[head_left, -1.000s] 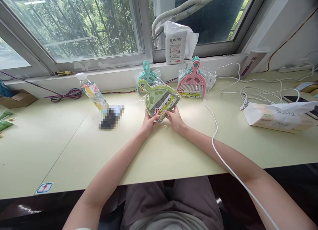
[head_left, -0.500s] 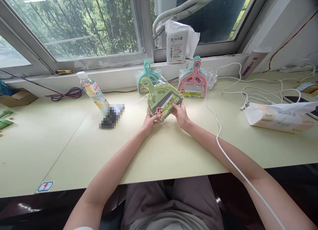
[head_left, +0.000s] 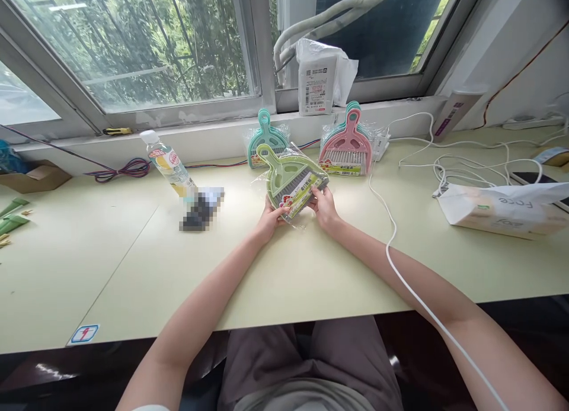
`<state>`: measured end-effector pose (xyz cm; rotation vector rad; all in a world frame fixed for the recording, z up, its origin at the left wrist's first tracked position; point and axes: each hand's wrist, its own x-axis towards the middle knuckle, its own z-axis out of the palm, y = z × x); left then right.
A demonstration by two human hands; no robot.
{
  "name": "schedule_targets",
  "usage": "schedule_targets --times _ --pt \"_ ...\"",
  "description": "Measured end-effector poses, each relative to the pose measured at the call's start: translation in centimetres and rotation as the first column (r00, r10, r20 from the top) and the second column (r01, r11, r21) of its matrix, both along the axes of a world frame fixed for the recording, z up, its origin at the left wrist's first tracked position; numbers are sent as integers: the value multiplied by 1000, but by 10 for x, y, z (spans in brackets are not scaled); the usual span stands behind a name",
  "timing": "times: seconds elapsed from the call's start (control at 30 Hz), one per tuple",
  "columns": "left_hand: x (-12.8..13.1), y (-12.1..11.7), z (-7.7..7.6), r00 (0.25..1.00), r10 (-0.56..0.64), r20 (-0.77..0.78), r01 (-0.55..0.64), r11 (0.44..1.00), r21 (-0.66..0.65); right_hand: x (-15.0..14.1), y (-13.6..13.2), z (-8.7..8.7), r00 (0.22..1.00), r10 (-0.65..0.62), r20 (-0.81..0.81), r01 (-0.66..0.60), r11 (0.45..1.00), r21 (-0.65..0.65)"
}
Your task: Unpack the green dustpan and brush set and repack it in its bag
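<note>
A green mini dustpan-and-brush set (head_left: 288, 179) in clear plastic wrap is held tilted above the pale desk (head_left: 133, 263). My left hand (head_left: 269, 217) pinches its lower left corner. Fingers of my right hand (head_left: 324, 206) grip its lower right edge. Behind it a teal set (head_left: 265, 140) leans against the window ledge. A stacked pink set (head_left: 347, 145) leans there to the right.
A plastic drink bottle (head_left: 168, 165) lies left of my hands, beside a blurred dark object (head_left: 202, 208). A white package (head_left: 320, 79) stands on the sill. White cables (head_left: 444, 162) trail right, one across my right arm. A tissue pack (head_left: 502, 209) lies far right.
Both hands have kept hold of the green set, turning and lifting it slightly so its handle points further up and left. Nothing else has moved.
</note>
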<state>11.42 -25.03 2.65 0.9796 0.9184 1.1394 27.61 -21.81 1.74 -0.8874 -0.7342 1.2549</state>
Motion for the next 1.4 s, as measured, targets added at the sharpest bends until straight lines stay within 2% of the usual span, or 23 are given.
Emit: schedule_targets --times 0.17,0.27,0.4,0.5,0.57,0.67,0.77,0.87,0.97,1.03,1.4 --pt "-1 -1 3 998 -48 41 48 999 -7 0 1 -1 1000 -21 13 21 1000 -11" --pt "-4 0 7 999 -26 44 26 999 -19 3 3 2 999 -43 9 44 999 -18" --pt "-14 6 11 997 6 83 -3 999 -34 11 9 7 1000 22 7 -22 999 -50" --pt "-22 11 12 991 -15 134 25 997 -75 20 13 9 988 129 90 -116 984 -137" --pt "-27 14 12 986 -14 165 31 994 -104 27 16 9 967 123 223 -95 987 -132" --pt "-30 17 13 984 46 171 -18 987 -159 37 19 7 878 -102 467 76 994 74" --pt "-32 18 15 978 132 161 -97 973 -207 45 22 5 744 -341 574 150 923 354" --pt "-32 18 18 963 177 202 -127 963 -239 47 22 4 637 -411 652 39 862 505" --pt "-32 15 22 945 199 258 -131 957 -257 44 20 5 515 -415 750 -125 829 545" --pt "-31 14 23 941 208 266 -130 950 -283 42 20 5 475 -422 772 -175 815 552" --pt "-34 16 26 956 196 219 -110 930 -352 43 25 2 576 -251 778 -364 773 519"
